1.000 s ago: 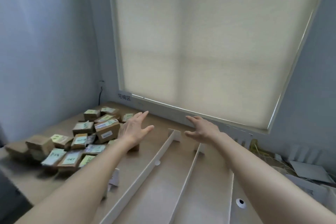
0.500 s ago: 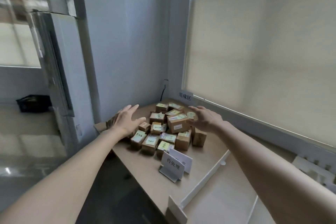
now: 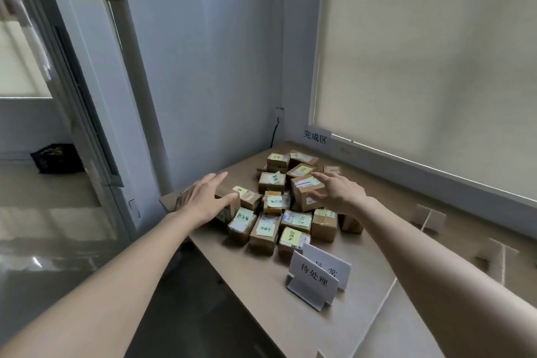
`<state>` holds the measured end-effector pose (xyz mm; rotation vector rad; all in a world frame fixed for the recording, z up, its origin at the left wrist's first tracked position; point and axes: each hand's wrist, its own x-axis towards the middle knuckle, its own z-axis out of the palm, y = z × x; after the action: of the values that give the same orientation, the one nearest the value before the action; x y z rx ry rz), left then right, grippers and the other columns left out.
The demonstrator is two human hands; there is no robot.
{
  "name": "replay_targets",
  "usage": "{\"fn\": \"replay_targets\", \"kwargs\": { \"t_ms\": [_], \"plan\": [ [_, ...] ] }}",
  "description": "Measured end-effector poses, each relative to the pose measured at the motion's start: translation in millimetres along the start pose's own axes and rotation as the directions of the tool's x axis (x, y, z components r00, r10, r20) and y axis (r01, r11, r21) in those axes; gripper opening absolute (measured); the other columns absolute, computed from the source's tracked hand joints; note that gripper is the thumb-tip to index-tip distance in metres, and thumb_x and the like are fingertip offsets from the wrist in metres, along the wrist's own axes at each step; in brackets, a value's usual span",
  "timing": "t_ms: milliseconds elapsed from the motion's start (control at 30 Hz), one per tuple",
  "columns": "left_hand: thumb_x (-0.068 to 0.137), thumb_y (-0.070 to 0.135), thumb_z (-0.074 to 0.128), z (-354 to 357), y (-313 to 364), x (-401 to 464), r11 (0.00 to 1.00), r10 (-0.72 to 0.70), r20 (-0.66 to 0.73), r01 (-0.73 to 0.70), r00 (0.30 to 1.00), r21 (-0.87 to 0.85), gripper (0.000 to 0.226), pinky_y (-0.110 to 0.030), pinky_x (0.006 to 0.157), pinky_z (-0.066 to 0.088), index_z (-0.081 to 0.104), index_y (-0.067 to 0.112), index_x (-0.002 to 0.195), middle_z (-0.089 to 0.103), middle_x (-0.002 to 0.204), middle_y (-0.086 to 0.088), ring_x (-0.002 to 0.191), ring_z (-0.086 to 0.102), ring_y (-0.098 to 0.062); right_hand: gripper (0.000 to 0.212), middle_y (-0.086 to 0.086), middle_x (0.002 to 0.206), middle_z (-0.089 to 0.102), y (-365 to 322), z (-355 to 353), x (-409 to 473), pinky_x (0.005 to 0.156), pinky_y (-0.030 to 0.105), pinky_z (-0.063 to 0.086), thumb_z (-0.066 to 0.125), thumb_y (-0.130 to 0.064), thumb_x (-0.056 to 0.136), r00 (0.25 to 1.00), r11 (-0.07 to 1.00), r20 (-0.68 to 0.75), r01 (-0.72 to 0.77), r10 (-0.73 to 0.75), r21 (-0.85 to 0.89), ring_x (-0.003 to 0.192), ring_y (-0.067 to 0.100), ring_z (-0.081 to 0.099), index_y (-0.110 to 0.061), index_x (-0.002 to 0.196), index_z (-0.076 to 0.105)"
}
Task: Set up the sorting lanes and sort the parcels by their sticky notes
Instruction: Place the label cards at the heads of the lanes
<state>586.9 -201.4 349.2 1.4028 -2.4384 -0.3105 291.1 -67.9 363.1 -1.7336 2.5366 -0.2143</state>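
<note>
- Parcels [image 3: 293,197], small brown boxes bearing sticky notes [image 3: 290,235], lie heaped at the table [image 3: 261,293] corner.
- Left hand [image 3: 203,197] reaches over the heap's left edge, fingers straight, gripping nothing.
- Right hand [image 3: 338,192] hovers over a larger box [image 3: 305,197], fingers spread, holding nothing.
- Two white sign stands [image 3: 316,279] sit nearer.

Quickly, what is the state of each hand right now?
Left hand: open, fingers straight, at the left edge of the parcel pile, holding nothing.
Right hand: open, fingers spread over a parcel, gripping nothing.
</note>
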Motion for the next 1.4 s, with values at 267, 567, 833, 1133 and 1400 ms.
{"fn": "replay_targets", "kwargs": {
  "t_ms": [267, 567, 833, 1133, 1400],
  "plan": [
    [0.089, 0.067, 0.049, 58.7, 18.5, 107.2, 0.991, 0.116, 0.069, -0.111, 0.991, -0.074, 0.071, -0.049, 0.113, 0.030, 0.028, 0.040, 0.151, 0.028, 0.160, 0.004, 0.144, 0.030, -0.024, 0.071, 0.001, 0.163, 0.031, 38.7, 29.4, 53.3, 0.104, 0.047, 0.048, 0.047, -0.066, 0.096, 0.988, 0.990, 0.058, -0.142, 0.141, 0.015, 0.141, 0.027, 0.043, -0.040, 0.157, 0.024],
    [0.091, 0.064, 0.050, 160.2, 50.9, 163.8, 0.957, 0.281, 0.209, -0.258, 0.937, -0.131, 0.072, -0.045, 0.106, 0.040, 0.028, 0.034, 0.152, 0.032, 0.157, 0.005, 0.141, 0.034, -0.021, 0.067, 0.002, 0.163, 0.030, 95.4, 85.2, 56.2, 0.107, 0.045, 0.044, 0.047, -0.061, 0.097, 0.926, 0.931, 0.113, -0.364, 0.361, 0.011, 0.142, 0.029, 0.042, -0.037, 0.157, 0.027],
    [0.091, 0.065, 0.047, 264.9, 37.1, 187.8, 0.925, 0.380, 0.390, -0.337, 0.839, -0.176, 0.072, -0.042, 0.109, 0.037, 0.026, 0.034, 0.153, 0.031, 0.158, 0.005, 0.143, 0.032, -0.019, 0.069, 0.002, 0.164, 0.028, 115.1, 179.2, 51.6, 0.113, 0.043, 0.038, 0.046, -0.061, 0.097, 0.825, 0.846, 0.252, -0.531, 0.506, 0.041, 0.146, 0.026, 0.035, -0.036, 0.158, 0.025],
    [0.091, 0.067, 0.045, 378.1, 9.5, 168.0, 0.915, 0.399, 0.579, -0.350, 0.711, -0.200, 0.074, -0.043, 0.109, 0.039, 0.018, 0.040, 0.154, 0.027, 0.160, 0.004, 0.145, 0.030, -0.020, 0.070, 0.006, 0.164, 0.025, 104.1, 301.1, 42.6, 0.115, 0.044, 0.036, 0.047, -0.055, 0.100, 0.703, 0.729, 0.424, -0.672, 0.572, 0.131, 0.147, 0.027, 0.033, -0.033, 0.160, 0.019],
    [0.089, 0.068, 0.046, 430.8, -1.1, 158.7, 0.907, 0.421, 0.652, -0.321, 0.631, -0.274, 0.078, -0.042, 0.111, 0.037, 0.012, 0.043, 0.155, 0.021, 0.163, 0.002, 0.147, 0.027, -0.021, 0.074, 0.006, 0.167, 0.018, 101.0, 369.7, 25.3, 0.117, 0.048, 0.033, 0.046, -0.060, 0.098, 0.630, 0.637, 0.494, -0.749, 0.600, 0.182, 0.151, 0.027, 0.026, -0.041, 0.159, 0.009]
  ]
}}
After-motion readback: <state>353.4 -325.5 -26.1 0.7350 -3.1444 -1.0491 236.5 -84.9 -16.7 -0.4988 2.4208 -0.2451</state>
